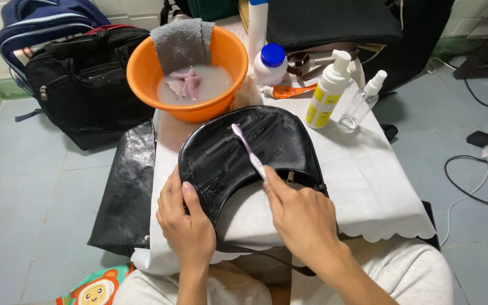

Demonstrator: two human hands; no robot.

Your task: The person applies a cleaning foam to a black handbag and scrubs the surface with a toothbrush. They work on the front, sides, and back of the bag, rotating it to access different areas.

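A black leather handbag (227, 161) lies on a small table covered with a white cloth (368, 181). My left hand (184, 217) grips the bag's near left edge, thumb on top. My right hand (303, 217) holds a pink and white toothbrush (248, 150), whose head rests on the bag's wet, shiny surface near its top middle.
An orange basin (230, 59) of cloudy water with a pink cloth and a grey towel stands behind the bag. A white jar with blue lid (270, 65), an orange tube (292, 90), a yellow pump bottle (327, 93) and a clear spray bottle (360, 104) stand at right. Black bags (80, 85) sit at left; cables (475, 181) lie on the floor.
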